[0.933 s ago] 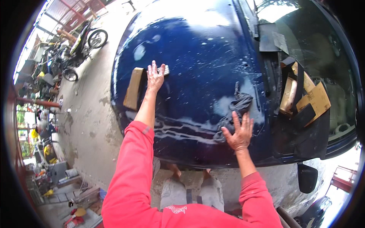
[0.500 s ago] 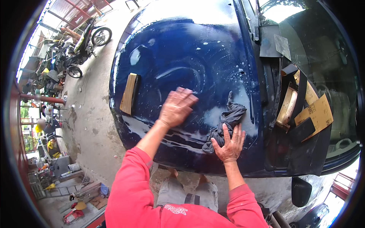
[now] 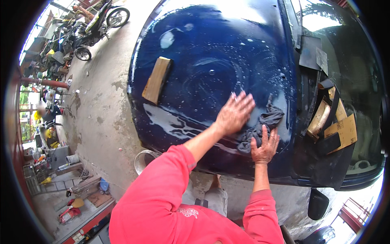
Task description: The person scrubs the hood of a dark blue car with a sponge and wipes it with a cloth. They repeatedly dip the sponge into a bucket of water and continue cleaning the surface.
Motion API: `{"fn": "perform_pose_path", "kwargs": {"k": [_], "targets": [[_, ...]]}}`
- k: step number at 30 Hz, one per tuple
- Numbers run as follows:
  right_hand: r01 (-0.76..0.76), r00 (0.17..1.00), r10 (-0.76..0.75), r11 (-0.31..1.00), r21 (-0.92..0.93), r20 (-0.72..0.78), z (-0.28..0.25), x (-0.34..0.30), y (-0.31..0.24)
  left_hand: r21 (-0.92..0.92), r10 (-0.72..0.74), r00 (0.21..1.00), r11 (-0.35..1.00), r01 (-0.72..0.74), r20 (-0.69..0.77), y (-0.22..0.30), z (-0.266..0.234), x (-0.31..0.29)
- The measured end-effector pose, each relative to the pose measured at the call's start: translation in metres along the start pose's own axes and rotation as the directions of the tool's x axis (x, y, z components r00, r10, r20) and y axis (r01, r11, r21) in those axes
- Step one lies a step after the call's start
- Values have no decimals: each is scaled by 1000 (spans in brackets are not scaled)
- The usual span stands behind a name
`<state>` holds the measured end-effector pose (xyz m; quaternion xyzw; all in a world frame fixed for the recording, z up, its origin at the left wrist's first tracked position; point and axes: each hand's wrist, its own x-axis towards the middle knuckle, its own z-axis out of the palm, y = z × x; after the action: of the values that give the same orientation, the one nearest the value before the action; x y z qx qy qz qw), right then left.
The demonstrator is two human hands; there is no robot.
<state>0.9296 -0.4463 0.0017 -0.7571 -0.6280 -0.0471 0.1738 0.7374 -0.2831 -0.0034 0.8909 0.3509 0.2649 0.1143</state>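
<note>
A dark blue car hood [image 3: 195,97], wet with suds and water streaks, spreads out in front of me. My left hand [image 3: 235,114] lies flat on it with the fingers stretched out, just left of a crumpled dark grey cloth [image 3: 271,118]. Nothing shows in that hand; what may be under the palm is hidden. My right hand [image 3: 265,148] rests with spread fingers against the near end of the cloth, close to the windshield side. A wooden block [image 3: 156,81] with a dark layer along one side sits on the left part of the hood.
Sandpaper sheets [image 3: 342,132], dark strips and another block [image 3: 319,118] lie at the windshield base. A white bucket [image 3: 145,160] stands on the floor by the car's near left corner. Motorcycles [image 3: 91,32] are parked far left; tools and boards [image 3: 81,189] clutter the lower left.
My left hand has slid right across the hood, closer to the cloth. My right hand stays by the cloth. The view has shifted, and the bucket has come into sight.
</note>
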Motion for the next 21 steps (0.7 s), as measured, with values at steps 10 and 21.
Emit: {"fn": "perform_pose_path", "kwargs": {"k": [10, 21], "targets": [[-17, 1000, 16, 1000, -16, -17, 7, -4, 6, 206, -553, 727, 720, 663, -406, -224, -165, -61], [6, 1000, -7, 999, -44, -16, -8, 3, -6, 376, -654, 732, 641, 669, -190, -277, -165, -98]]}}
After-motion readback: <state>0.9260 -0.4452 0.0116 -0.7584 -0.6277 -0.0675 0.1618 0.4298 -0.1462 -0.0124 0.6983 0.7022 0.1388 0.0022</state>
